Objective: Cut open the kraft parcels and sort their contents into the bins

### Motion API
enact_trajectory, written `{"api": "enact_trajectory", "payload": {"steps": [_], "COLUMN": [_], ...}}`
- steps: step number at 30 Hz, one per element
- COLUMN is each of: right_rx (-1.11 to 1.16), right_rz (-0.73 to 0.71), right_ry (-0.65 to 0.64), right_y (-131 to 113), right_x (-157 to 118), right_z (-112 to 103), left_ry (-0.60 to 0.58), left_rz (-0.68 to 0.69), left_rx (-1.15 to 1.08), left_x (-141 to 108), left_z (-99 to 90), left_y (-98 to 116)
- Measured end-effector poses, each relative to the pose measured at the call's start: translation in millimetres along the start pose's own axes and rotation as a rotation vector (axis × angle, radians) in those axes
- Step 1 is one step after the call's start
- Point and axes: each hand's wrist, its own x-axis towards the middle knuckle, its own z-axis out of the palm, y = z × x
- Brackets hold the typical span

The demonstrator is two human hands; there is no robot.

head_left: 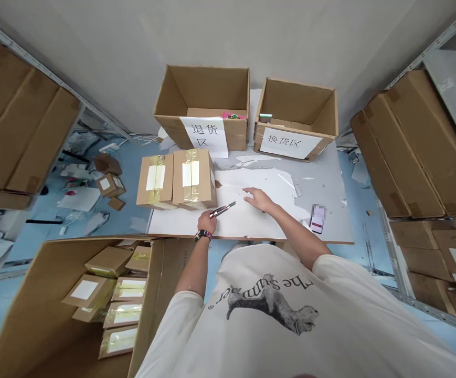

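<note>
My left hand (207, 222), with a dark patterned band at the wrist, grips a box cutter (222, 209) near the table's front edge. Its blade points right and slightly away from me. Just beyond that hand stands a taped cardboard box (208, 194) with a white label, and a second taped box (143, 181) sits beside it on the left. Over the white tabletop (251, 223), my right hand (260, 200) is open, fingers apart and pointing left, holding nothing. The box cutter's tip lies a short way from the right fingers, not touching them.
Two open cartons with paper signs, a left one (235, 137) and a right one (326, 134), stand at the table's back. A phone (317, 218) lies at right. A large carton (27, 294) of several parcels is at lower left. Shelves of boxes flank both sides.
</note>
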Motion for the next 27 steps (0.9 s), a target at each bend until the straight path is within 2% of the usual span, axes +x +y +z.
{"api": "enact_trajectory", "payload": {"steps": [6, 10, 12, 15, 19, 21, 23, 26, 27], "right_rx": [0.042, 0.058, 0.071, 0.105, 0.174, 0.186, 0.192, 0.202, 0.198], "right_rz": [0.078, 0.136, 0.151, 0.197, 0.304, 0.340, 0.352, 0.335, 0.322], "right_ry": [0.068, 0.134, 0.177, 0.228, 0.247, 0.267, 0.278, 0.251, 0.231], "right_y": [25, 44, 51, 63, 80, 88, 93, 88, 83], "right_x": [-15, -24, -28, -36, -47, -49, -45, -29, -21], "right_z": [-13, -21, -23, -25, -25, -24, -21, -15, -12], "left_ry": [-0.077, -0.166, -0.217, -0.275, -0.374, -0.408, -0.385, -0.252, -0.146], "left_rz": [-0.053, -0.015, -0.016, -0.065, 0.049, 0.127, 0.175, 0.246, 0.307], "left_rx": [0.282, 0.260, 0.150, -0.108, -0.240, -0.295, -0.333, -0.366, -0.359], "left_x": [13, 14, 17, 24, 33, 36, 38, 43, 45], "left_z": [18.3, 44.2, 60.6, 87.4, 112.9, 112.4, 99.3, 55.8, 36.3], "left_y": [-8, 5, 25, 73, 140, 161, 169, 156, 146]}}
